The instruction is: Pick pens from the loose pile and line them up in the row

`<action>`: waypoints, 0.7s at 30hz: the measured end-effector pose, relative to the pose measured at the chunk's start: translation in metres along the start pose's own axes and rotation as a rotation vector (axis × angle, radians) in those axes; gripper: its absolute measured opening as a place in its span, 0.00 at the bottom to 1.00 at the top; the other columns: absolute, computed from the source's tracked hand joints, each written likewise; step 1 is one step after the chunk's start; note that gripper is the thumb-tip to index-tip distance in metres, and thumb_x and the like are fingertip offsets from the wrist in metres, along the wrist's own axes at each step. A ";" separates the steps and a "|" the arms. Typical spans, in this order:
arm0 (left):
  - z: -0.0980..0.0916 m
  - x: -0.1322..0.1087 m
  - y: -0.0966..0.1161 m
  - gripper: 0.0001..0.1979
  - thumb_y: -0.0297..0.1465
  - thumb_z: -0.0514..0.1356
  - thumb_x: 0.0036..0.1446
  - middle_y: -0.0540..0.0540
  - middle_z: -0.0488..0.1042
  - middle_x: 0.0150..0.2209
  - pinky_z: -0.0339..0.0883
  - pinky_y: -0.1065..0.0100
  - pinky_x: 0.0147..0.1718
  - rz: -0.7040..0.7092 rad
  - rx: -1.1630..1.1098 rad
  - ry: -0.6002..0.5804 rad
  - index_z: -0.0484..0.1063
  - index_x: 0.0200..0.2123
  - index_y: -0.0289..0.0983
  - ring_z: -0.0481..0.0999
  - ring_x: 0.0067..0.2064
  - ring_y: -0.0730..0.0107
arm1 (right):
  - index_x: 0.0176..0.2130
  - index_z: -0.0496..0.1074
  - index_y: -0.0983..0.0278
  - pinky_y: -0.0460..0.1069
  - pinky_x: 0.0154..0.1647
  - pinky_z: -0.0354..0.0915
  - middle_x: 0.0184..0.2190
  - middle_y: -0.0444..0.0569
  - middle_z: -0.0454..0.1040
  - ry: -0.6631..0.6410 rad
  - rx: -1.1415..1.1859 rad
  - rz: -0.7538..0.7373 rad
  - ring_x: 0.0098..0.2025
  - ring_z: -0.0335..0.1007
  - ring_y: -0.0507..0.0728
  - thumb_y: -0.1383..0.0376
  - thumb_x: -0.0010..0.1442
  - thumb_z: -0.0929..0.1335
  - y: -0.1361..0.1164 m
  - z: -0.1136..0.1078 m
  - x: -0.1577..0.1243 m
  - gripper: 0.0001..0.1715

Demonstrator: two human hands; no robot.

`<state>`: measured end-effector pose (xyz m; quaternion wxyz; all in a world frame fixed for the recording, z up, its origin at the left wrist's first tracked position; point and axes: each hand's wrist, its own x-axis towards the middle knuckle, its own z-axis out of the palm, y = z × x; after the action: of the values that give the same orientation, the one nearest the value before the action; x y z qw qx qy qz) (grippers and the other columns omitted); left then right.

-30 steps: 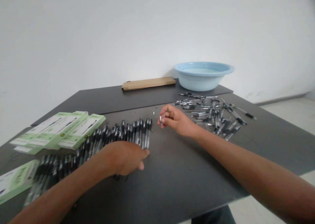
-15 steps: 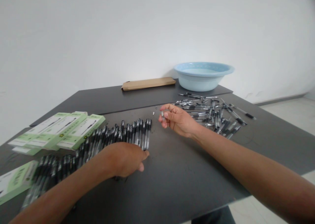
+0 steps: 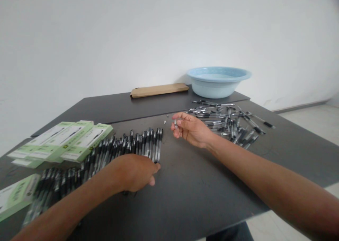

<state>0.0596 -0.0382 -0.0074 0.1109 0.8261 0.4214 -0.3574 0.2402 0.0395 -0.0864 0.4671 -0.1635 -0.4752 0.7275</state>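
My left hand point(image 3: 137, 172) lies back-up over the lower ends of a long row of black-and-clear gel pens point(image 3: 144, 142). Its index fingertip touches the end of the rightmost pens, and the thumb sits apart, with nothing visible between them. The other fingers are hidden. To the right, my right hand point(image 3: 189, 128) is raised just above the table, thumb and fingers closed on a small clear-and-silver piece point(image 3: 175, 123), too small to name surely. Left of those fingers, a tiny silvery cone-shaped piece point(image 3: 164, 122) rests on the table.
Green-and-white pen boxes point(image 3: 74, 140) are piled at left, with another box point(image 3: 18, 195) nearer me. A loose heap of pens point(image 3: 227, 122) spreads at right. Behind it stands a light-blue basin point(image 3: 215, 87). A flat brown cardboard piece point(image 3: 160, 90) lies at the back of the dark table point(image 3: 185, 198).
Almost nothing differs. Both hands keep their places and grips; the view has shifted very slightly.
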 end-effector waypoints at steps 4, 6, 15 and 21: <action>0.001 0.001 0.000 0.22 0.30 0.55 0.59 0.37 0.76 0.45 0.70 0.59 0.39 -0.005 0.009 -0.003 0.64 0.57 0.39 0.76 0.45 0.52 | 0.41 0.65 0.63 0.45 0.27 0.66 0.29 0.45 0.75 0.006 0.020 0.004 0.25 0.71 0.49 0.67 0.56 0.68 0.000 -0.002 0.000 0.11; 0.002 0.001 0.000 0.22 0.30 0.55 0.59 0.37 0.76 0.46 0.70 0.59 0.40 -0.004 0.012 -0.003 0.64 0.57 0.40 0.76 0.45 0.53 | 0.40 0.66 0.65 0.45 0.28 0.67 0.28 0.45 0.75 0.014 0.021 0.016 0.25 0.72 0.50 0.67 0.56 0.69 0.000 -0.002 0.001 0.10; 0.002 0.000 0.000 0.23 0.30 0.55 0.59 0.36 0.76 0.45 0.70 0.58 0.40 0.014 0.000 0.000 0.63 0.58 0.38 0.76 0.45 0.51 | 0.40 0.68 0.67 0.46 0.28 0.69 0.27 0.48 0.76 0.040 0.044 0.049 0.26 0.73 0.51 0.68 0.55 0.69 0.002 -0.001 0.002 0.11; 0.003 0.001 -0.001 0.22 0.30 0.56 0.59 0.35 0.76 0.45 0.70 0.57 0.40 0.018 -0.015 0.006 0.64 0.58 0.37 0.76 0.45 0.50 | 0.40 0.68 0.68 0.45 0.27 0.69 0.27 0.47 0.76 0.040 0.056 0.049 0.25 0.73 0.51 0.69 0.55 0.69 0.001 -0.001 0.002 0.10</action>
<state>0.0580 -0.0388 -0.0101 0.1190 0.8301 0.4167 -0.3509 0.2390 0.0418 -0.0877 0.4628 -0.1765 -0.4411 0.7484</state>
